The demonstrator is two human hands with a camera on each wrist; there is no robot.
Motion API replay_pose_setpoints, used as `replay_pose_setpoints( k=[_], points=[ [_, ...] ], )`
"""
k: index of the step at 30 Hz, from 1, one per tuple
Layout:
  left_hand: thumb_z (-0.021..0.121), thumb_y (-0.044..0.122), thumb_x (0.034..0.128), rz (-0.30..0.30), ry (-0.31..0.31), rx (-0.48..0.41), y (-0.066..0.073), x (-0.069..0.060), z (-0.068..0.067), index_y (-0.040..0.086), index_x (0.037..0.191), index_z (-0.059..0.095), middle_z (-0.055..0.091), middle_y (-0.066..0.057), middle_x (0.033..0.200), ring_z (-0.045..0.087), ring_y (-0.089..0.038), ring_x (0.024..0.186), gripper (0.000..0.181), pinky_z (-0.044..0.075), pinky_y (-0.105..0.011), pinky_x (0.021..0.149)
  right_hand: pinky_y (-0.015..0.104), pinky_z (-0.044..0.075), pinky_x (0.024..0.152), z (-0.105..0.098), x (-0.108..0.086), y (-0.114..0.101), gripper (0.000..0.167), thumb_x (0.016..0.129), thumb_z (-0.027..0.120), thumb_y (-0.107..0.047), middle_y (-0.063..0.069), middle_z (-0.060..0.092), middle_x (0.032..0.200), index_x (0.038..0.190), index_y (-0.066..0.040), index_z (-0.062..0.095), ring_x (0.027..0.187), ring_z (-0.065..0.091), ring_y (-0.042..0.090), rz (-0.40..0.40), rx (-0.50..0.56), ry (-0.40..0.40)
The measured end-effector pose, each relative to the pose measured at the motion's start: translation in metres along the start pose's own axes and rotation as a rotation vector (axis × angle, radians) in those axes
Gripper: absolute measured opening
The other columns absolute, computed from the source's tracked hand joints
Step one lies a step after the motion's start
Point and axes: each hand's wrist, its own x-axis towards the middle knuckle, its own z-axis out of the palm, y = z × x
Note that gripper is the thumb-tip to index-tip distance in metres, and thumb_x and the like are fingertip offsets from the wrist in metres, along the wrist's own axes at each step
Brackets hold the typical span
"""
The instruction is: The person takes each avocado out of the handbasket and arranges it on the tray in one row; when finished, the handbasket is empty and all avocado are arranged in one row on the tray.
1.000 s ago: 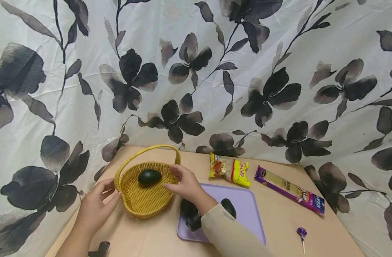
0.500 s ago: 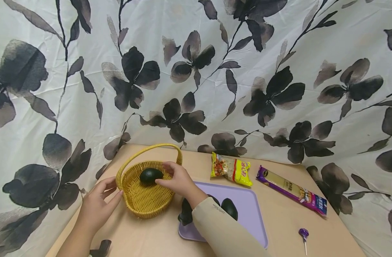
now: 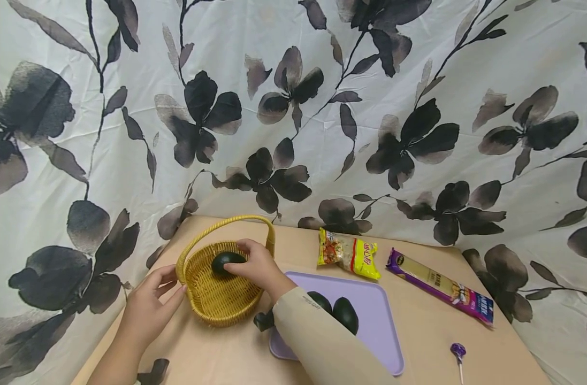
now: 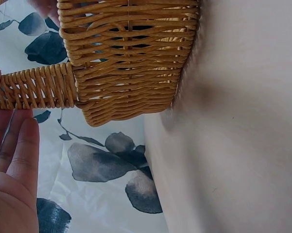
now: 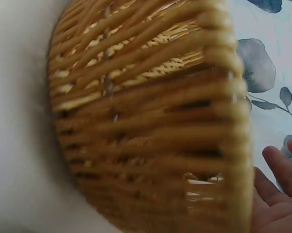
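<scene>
A yellow wicker basket [image 3: 216,299] with an arched handle stands on the left side of the table. My left hand [image 3: 151,305] holds the basket at the foot of its handle; in the left wrist view its fingers [image 4: 24,150] lie against the woven handle. A dark green avocado [image 3: 221,262] lies inside the basket. My right hand [image 3: 257,264] reaches over the rim, thumb in front of the avocado and fingers beyond it. The right wrist view shows that hand's fingers [image 5: 279,167] loosely extended past the rim; the contact with the avocado is hidden.
Beside the basket lies a lilac tray [image 3: 375,326] with avocados [image 3: 345,315], partly covered by my right sleeve. Behind are a yellow snack bag [image 3: 348,254] and a long purple packet [image 3: 440,289]. A purple lollipop [image 3: 458,352] lies at the right front. Patterned cloth hangs behind.
My right hand has moved left from the basket's right rim to the avocado inside. The left hand keeps its hold, and the basket and avocado stay in place.
</scene>
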Motion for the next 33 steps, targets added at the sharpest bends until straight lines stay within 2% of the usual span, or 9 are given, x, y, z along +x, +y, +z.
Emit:
replay_pose_setpoints(
  k=[9, 17, 24, 29, 33],
  points=[
    [0.081, -0.006, 0.0815, 0.013, -0.003, -0.034, 0.002, 0.0, 0.0, 0.001, 0.127, 0.062, 0.068, -0.013, 0.12, 0.048, 0.02, 0.11, 0.05, 0.048, 0.002, 0.095, 0.036, 0.053, 0.113, 0.015, 0.01, 0.001, 0.068, 0.083, 0.087, -0.032, 0.006, 0.063, 0.14, 0.142, -0.012, 0.059, 0.132, 0.057, 0.023, 0.051, 0.07, -0.006],
    [0.082, -0.005, 0.0818, 0.006, -0.01, -0.022, 0.003, -0.001, -0.003, 0.002, 0.127, 0.062, 0.069, -0.011, 0.121, 0.048, 0.02, 0.11, 0.05, 0.048, 0.001, 0.096, 0.034, 0.055, 0.109, 0.023, 0.018, 0.004, 0.069, 0.083, 0.086, -0.034, 0.005, 0.064, 0.138, 0.142, -0.01, 0.06, 0.126, 0.059, 0.019, 0.068, -0.029, -0.001],
    [0.082, -0.003, 0.0831, -0.011, -0.027, -0.013, 0.0, -0.001, -0.002, 0.003, 0.129, 0.062, 0.068, -0.01, 0.123, 0.052, 0.014, 0.111, 0.05, 0.048, 0.001, 0.095, 0.033, 0.059, 0.102, 0.027, 0.023, 0.01, 0.068, 0.082, 0.088, -0.033, 0.004, 0.063, 0.137, 0.141, -0.012, 0.06, 0.119, 0.061, 0.017, 0.11, -0.085, -0.038],
    [0.082, -0.002, 0.083, -0.008, -0.022, -0.003, 0.0, 0.0, -0.002, 0.004, 0.129, 0.061, 0.068, -0.01, 0.123, 0.049, 0.018, 0.111, 0.051, 0.048, 0.001, 0.095, 0.034, 0.061, 0.093, 0.031, 0.024, 0.009, 0.059, 0.081, 0.089, -0.029, 0.003, 0.067, 0.126, 0.133, -0.014, 0.064, 0.109, 0.064, 0.017, 0.113, -0.117, -0.045],
    [0.082, -0.003, 0.0827, -0.008, -0.019, -0.008, 0.0, 0.0, -0.002, 0.003, 0.129, 0.061, 0.068, -0.011, 0.123, 0.05, 0.017, 0.11, 0.051, 0.048, 0.001, 0.095, 0.031, 0.061, 0.086, 0.033, 0.023, 0.008, 0.046, 0.08, 0.09, -0.026, 0.0, 0.067, 0.114, 0.117, -0.015, 0.066, 0.1, 0.064, 0.014, 0.115, -0.163, -0.05]
  ],
)
